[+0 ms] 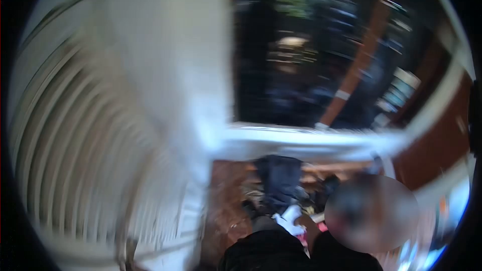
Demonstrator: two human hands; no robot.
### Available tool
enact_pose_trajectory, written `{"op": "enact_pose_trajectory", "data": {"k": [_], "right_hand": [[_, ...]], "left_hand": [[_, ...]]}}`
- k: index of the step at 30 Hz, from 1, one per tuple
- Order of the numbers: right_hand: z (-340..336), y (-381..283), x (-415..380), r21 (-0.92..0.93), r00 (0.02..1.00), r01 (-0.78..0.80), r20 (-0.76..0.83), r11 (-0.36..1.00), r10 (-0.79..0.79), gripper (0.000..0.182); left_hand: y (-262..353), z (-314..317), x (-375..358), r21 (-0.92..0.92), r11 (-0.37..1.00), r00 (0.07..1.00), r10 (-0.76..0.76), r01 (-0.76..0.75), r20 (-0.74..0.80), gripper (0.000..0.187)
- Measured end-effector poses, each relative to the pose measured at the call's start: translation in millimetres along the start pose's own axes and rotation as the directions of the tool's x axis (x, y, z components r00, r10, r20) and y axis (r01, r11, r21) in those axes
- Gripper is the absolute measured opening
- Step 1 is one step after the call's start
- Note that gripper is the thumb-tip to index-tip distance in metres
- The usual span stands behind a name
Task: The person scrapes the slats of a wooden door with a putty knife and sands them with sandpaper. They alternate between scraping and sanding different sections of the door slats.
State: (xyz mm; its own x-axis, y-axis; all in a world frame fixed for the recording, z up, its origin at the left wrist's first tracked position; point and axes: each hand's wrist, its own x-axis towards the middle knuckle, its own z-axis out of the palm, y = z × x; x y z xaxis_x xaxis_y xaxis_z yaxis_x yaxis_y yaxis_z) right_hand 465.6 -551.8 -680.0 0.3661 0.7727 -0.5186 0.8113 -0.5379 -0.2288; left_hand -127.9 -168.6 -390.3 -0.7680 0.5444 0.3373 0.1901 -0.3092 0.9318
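Neither of my hands shows in the head view. Dark clothing (266, 252) fills the bottom middle, and a second dark clothed shape (344, 255) lies to its right. Just beyond them is a white crumpled piece (290, 221), with a few pink and red bits beside it. A dark cloth (280, 183) hangs down behind this, below the window ledge. Motion smears the whole view, so small things are indistinct.
A slatted white shutter or door (70, 160) stands at the left, next to a pale wall (170, 45). A dark window (301, 85) sits above a white ledge (306, 143). Reddish-brown floor (226, 195) shows below. A blurred oval patch (371, 213) covers part of the lower right.
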Motion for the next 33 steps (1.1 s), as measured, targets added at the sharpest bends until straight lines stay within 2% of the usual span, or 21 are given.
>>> {"op": "enact_pose_trajectory", "data": {"k": [2, 3, 4, 5, 6, 7, 8, 9, 10, 13, 15, 16, 17, 21, 22, 23, 24, 27, 29, 31, 33], "right_hand": [[-22, -3, 30, -0.138, 0.992, 0.093, -0.071, 0.986, -0.104, 0.029], [-37, -10, 56, -0.237, 0.967, 0.179, -0.137, 0.955, -0.216, 0.031], [-99, -71, 69, 0.25, 0.937, 0.12, -0.348, 0.961, -0.027, 0.042], [-135, -109, 96, 0.338, 0.897, 0.165, -0.441, 0.927, 0.002, 0.04], [-174, -153, 122, 0.443, 0.852, 0.293, -0.523, 0.847, -0.021, 0.038], [-216, -198, 140, 0.4, 0.766, 0.439, -0.635, 0.805, -0.102, 0.033], [-264, -249, 145, 0.168, 0.586, 0.591, -0.761, 0.789, -0.277, 0.028], [-313, -301, 143, 0.376, 0.722, 0.524, -0.673, 0.764, -0.163, 0.028], [-352, -349, 134, 0.395, 0.596, 0.738, -0.762, 0.547, -0.255, 0.029], [-440, -464, 97, 0.102, 0.228, 0.945, -0.888, 0.311, -0.4, 0.038], [-468, -517, 99, -0.209, -0.08, 0.948, -0.888, 0.241, -0.454, 0.038], [-479, -540, 96, -0.315, -0.149, 0.91, -0.856, 0.271, -0.495, 0.036], [-487, -557, 103, -0.318, -0.159, 0.915, -0.851, 0.25, -0.501, 0.036], [-489, -610, 162, -0.492, -0.215, 0.824, -0.73, 0.28, -0.649, 0.032], [-487, -617, 172, -0.399, -0.162, 0.877, -0.77, 0.268, -0.616, 0.033], [-490, -620, 180, -0.46, -0.212, 0.842, -0.762, 0.281, -0.612, 0.034], [-494, -622, 176, -0.468, -0.205, 0.826, -0.77, 0.315, -0.605, 0.034], [-490, -645, 162, -0.222, -0.02, 0.893, -0.889, 0.391, -0.458, 0.028], [-444, -678, 133, -0.048, 0.078, 0.888, -0.965, 0.458, -0.251, 0.027], [-395, -714, 92, -0.163, -0.04, 0.914, -0.947, 0.37, -0.319, 0.023], [-380, -716, 52, -0.168, -0.008, 0.942, -0.878, 0.291, -0.478, 0.018]], "left_hand": [[4, -38, -5, 0.135, 0.99, 1.0, 0.026, -0.028, 0.014, 0.037], [11, -39, -11, 0.07, 0.997, 0.999, -0.027, 0.024, 0.041, 0.037], [30, -36, -10, -0.25, 0.934, 0.967, -0.247, 0.254, 0.06, 0.038], [47, -36, -12, -0.549, 0.716, 0.897, -0.407, 0.43, 0.172, 0.038], [59, -23, -15, -0.519, 0.747, 0.889, -0.455, 0.415, 0.056, 0.035], [63, -13, -17, -0.486, 0.77, 0.867, -0.496, 0.413, -0.048, 0.032], [59, -9, -20, -0.484, 0.778, 0.875, -0.481, 0.399, -0.051, 0.031], [50, -7, -20, -0.481, 0.786, 0.884, -0.465, 0.387, -0.049, 0.029], [39, -8, -19, -0.451, 0.809, 0.889, -0.453, 0.377, -0.071, 0.032], [54, 2, -29, -0.393, 0.852, 0.902, -0.417, 0.346, -0.109, 0.031], [47, -8, -24, -0.437, 0.839, 0.917, -0.393, 0.326, -0.07, 0.029], [53, -7, -23, -0.486, 0.803, 0.91, -0.413, 0.346, -0.034, 0.025], [58, -9, -21, -0.532, 0.765, 0.903, -0.429, 0.363, 0.0, 0.021], [43, -20, -24, -0.507, 0.76, 0.893, -0.447, 0.408, 0.049, 0.05], [55, -17, -29, -0.467, 0.778, 0.887, -0.46, 0.42, 0.033, 0.055], [67, -14, -34, -0.428, 0.793, 0.881, -0.473, 0.434, 0.018, 0.059], [64, -18, -32, -0.463, 0.77, 0.881, -0.471, 0.438, 0.05, 0.061], [64, -31, -28, -0.575, 0.668, 0.864, -0.481, 0.472, 0.151, 0.06], [68, -26, -35, -0.568, 0.689, 0.87, -0.483, 0.451, 0.105, 0.06], [74, -15, -33, -0.552, 0.716, 0.882, -0.465, 0.428, 0.081, 0.061], [78, -7, -42, -0.451, 0.793, 0.892, -0.451, 0.408, 0.014, 0.062]]}}
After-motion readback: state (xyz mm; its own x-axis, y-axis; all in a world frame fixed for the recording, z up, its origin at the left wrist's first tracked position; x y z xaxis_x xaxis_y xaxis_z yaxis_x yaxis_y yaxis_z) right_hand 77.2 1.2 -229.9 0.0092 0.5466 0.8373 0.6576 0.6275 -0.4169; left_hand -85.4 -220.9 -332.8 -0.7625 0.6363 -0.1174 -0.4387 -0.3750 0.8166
